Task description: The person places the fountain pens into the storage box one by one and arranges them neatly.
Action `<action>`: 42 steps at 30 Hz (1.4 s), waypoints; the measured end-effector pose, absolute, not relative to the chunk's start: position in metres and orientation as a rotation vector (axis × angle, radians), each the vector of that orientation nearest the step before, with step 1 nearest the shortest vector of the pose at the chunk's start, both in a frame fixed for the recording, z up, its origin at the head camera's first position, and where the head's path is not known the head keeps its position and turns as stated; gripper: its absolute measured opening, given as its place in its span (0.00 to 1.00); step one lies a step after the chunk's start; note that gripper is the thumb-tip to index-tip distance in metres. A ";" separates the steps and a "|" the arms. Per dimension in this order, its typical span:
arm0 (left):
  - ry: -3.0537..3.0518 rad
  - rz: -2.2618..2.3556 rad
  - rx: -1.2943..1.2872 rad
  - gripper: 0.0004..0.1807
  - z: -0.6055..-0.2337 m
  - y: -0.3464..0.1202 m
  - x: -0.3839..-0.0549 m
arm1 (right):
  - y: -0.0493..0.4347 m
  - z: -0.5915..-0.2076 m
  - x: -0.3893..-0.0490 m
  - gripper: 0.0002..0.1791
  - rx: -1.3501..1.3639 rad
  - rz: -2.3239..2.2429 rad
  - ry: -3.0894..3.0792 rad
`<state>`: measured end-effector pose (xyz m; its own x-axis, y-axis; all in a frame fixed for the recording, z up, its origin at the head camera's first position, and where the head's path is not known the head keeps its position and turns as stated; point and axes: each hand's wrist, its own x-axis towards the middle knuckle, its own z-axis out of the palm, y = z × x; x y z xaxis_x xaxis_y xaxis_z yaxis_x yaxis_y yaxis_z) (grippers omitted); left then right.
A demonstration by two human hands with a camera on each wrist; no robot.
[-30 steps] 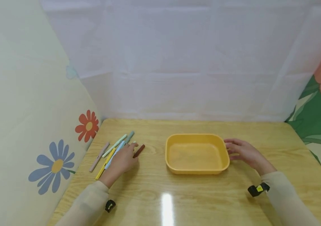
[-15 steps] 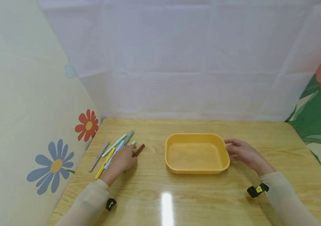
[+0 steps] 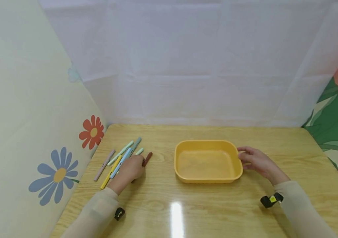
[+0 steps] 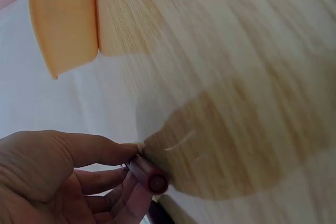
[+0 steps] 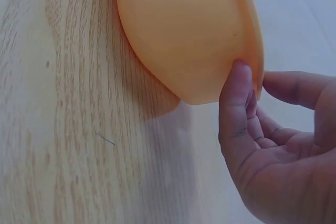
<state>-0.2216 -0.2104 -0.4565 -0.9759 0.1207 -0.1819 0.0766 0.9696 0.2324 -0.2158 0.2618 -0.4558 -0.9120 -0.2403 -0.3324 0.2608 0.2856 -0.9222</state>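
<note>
My left hand (image 3: 131, 168) pinches a dark red pen (image 4: 148, 174) between thumb and fingers, its round end towards the left wrist camera. In the head view the hand hides most of it. Just beyond the fingers lies another dark red pen (image 3: 148, 157). Beside the hand are a pale green pen (image 3: 139, 151), a light blue pen (image 3: 121, 163) and a yellow pen (image 3: 111, 172). At the right end of a yellow plastic tray (image 3: 208, 181), my right hand (image 3: 259, 162) touches the outer wall and rim with thumb and loosely bent fingers. Nothing lies inside the tray.
Left of the hand, a mauve pen (image 3: 104, 165), a mint pen (image 3: 120, 153) and a grey-green pen (image 3: 136, 144) lie on the wooden table (image 3: 216, 205). A white cloth (image 3: 186, 66) hangs behind it. Flower-patterned walls (image 3: 59, 175) stand at the sides.
My left hand has drawn its fingers in and now grips a dark red pen. More of the pale green pen shows beyond it. The right hand stays at the tray.
</note>
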 end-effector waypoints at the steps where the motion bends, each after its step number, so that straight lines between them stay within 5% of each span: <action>1: 2.913 0.344 0.141 0.04 -0.456 -0.209 -0.221 | 0.262 -0.456 -0.216 0.32 0.017 -1.663 2.152; 22: 2.517 1.149 0.115 0.22 -0.442 -0.205 -0.220 | 0.264 -0.455 -0.222 0.31 0.110 -1.728 2.039; 34: 2.296 1.448 0.121 0.25 -0.437 -0.188 -0.221 | 0.267 -0.452 -0.227 0.20 0.138 -1.804 1.863; 42: 2.243 1.525 0.114 0.25 -0.432 -0.175 -0.223 | 0.267 -0.451 -0.227 0.21 0.113 -1.801 1.838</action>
